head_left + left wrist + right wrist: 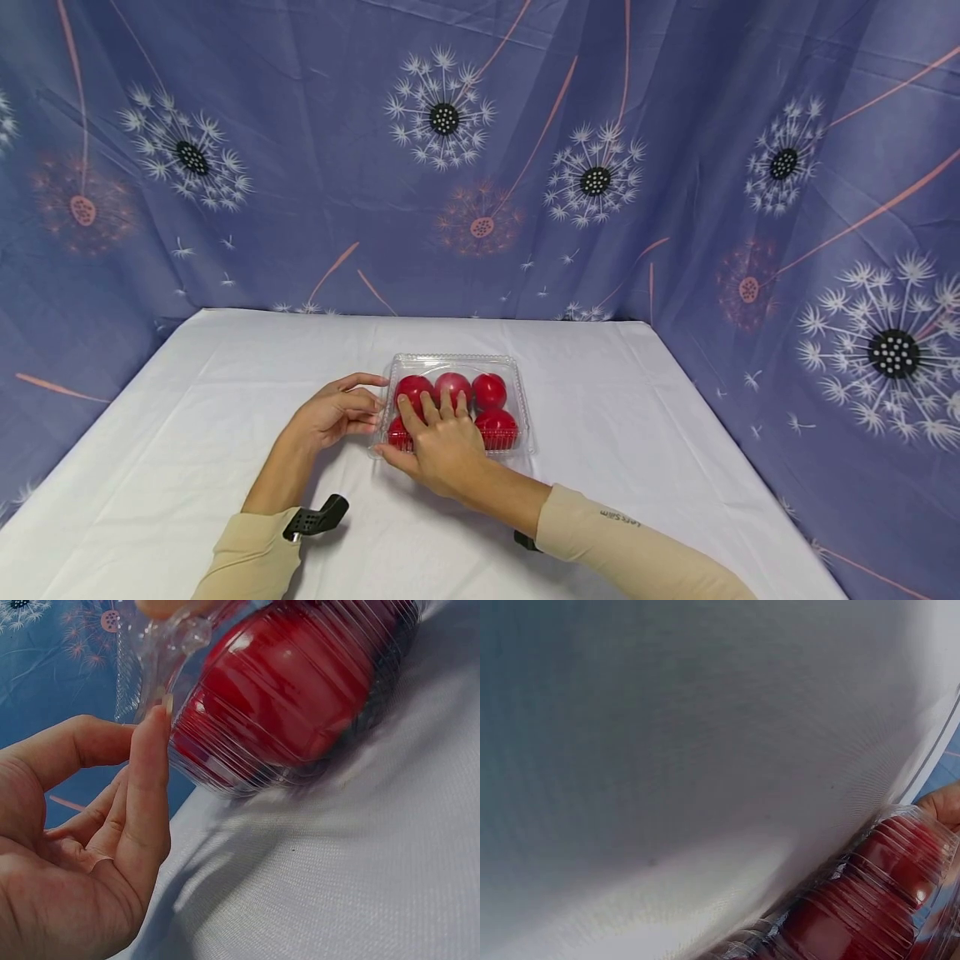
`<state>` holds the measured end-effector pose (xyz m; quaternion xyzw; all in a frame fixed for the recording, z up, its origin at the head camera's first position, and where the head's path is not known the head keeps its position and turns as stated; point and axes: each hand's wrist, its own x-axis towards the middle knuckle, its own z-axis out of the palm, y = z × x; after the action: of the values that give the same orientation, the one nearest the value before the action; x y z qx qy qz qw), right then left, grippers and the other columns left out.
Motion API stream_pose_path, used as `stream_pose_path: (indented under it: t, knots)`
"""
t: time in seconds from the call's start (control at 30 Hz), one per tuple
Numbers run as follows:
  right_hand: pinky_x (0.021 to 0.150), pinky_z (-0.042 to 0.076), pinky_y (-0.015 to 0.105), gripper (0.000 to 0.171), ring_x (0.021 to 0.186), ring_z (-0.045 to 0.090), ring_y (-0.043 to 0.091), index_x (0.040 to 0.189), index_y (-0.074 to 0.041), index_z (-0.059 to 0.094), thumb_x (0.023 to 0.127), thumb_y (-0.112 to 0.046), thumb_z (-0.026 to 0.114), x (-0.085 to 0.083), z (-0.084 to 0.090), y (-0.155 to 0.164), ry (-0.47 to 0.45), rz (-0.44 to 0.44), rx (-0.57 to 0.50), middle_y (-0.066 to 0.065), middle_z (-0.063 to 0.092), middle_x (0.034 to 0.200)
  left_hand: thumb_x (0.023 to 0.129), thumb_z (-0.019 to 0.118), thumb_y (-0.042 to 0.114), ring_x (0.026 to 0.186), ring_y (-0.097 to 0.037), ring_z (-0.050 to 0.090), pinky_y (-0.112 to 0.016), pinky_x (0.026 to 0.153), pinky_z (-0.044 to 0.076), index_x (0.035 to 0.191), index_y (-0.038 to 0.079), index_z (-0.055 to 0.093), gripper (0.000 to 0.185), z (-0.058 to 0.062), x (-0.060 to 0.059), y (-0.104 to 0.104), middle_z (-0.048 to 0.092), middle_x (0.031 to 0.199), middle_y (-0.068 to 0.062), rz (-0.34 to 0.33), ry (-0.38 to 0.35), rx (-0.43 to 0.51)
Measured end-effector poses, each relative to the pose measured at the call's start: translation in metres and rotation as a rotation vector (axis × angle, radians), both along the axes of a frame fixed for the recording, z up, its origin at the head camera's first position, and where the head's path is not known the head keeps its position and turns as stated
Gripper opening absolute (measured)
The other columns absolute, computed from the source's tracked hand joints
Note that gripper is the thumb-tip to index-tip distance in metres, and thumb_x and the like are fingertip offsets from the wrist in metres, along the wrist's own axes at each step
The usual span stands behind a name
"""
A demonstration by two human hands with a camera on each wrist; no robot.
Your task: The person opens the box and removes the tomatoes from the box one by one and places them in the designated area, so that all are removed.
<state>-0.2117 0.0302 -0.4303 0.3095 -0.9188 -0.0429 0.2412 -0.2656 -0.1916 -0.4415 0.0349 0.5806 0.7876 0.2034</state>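
A clear plastic clamshell box (457,362) stands on the white cloth with its lid lowered, and several shiny red, tomato-like round fruits (489,390) sit inside. My right hand (450,454) rests on the lid from the near side, its fingers spread and its thumb by the near left corner. At the box's left side is my left hand (337,408), with fingertips at the plastic edge. The left wrist view shows these fingertips (156,724) against the rim beside a red fruit (289,682). Whether the lid is latched cannot be made out.
White cloth (615,392) covers the table around the box. A blue curtain with dandelion prints (337,167) hangs behind it and along both sides. Each forearm has a beige sleeve, and a black wrist mount (318,518) shows at the left wrist.
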Motion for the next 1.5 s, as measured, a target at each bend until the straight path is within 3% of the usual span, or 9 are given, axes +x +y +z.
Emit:
stream_pose_path:
  t: [0.4, 0.77, 1.0, 1.27, 1.5]
  knots:
    - [0.104, 0.052, 0.053, 0.078, 0.123, 0.065, 0.033, 0.146, -0.020, 0.057, 0.097, -0.075, 0.033, 0.0004, 0.0016, -0.0024, -0.075, -0.017, 0.028, 0.009, 0.064, 0.139, 0.092, 0.057, -0.008, 0.061, -0.010, 0.068, -0.026, 0.060, 0.061, 0.126, 0.004, 0.056, 0.036, -0.0015, 0.0014, -0.0027, 0.068, 0.077, -0.001, -0.001, 0.000, 0.002]
    - [0.108, 0.050, 0.051, 0.075, 0.128, 0.061, 0.038, 0.147, -0.021, 0.056, 0.099, -0.074, 0.031, -0.0016, 0.0027, -0.0025, -0.081, -0.051, 0.070, 0.007, 0.063, 0.141, 0.091, 0.056, -0.009, 0.060, -0.009, 0.067, -0.025, 0.058, 0.060, 0.126, 0.005, 0.057, 0.037, -0.0024, 0.0016, -0.0017, 0.067, 0.076, 0.001, -0.006, 0.010, -0.008]
    - [0.106, 0.051, 0.053, 0.078, 0.129, 0.059, 0.041, 0.144, -0.021, 0.059, 0.095, -0.077, 0.038, 0.0001, 0.0001, -0.0015, -0.056, -0.027, -0.011, 0.008, 0.065, 0.138, 0.094, 0.054, -0.008, 0.060, -0.010, 0.067, -0.026, 0.060, 0.061, 0.126, 0.006, 0.058, 0.036, -0.0024, 0.0032, -0.0027, 0.068, 0.075, 0.000, -0.006, -0.003, -0.004]
    - [0.112, 0.045, 0.053, 0.082, 0.131, 0.057, 0.041, 0.149, -0.018, 0.052, 0.096, -0.077, 0.032, 0.0018, -0.0003, 0.0011, -0.044, -0.021, -0.009, 0.012, 0.061, 0.142, 0.094, 0.056, -0.006, 0.063, -0.010, 0.068, -0.026, 0.062, 0.061, 0.129, 0.004, 0.056, 0.037, -0.0008, 0.0020, -0.0029, 0.070, 0.076, -0.001, -0.009, 0.002, 0.003]
    - [0.119, 0.036, 0.053, 0.082, 0.136, 0.052, 0.043, 0.155, -0.017, 0.041, 0.098, -0.073, 0.031, 0.0043, 0.0050, 0.0056, -0.130, 0.012, -0.028, 0.015, 0.055, 0.148, 0.095, 0.055, -0.007, 0.065, -0.012, 0.070, -0.026, 0.063, 0.062, 0.125, 0.008, 0.059, 0.034, -0.0021, 0.0015, -0.0029, 0.071, 0.078, -0.001, -0.009, -0.005, 0.016]
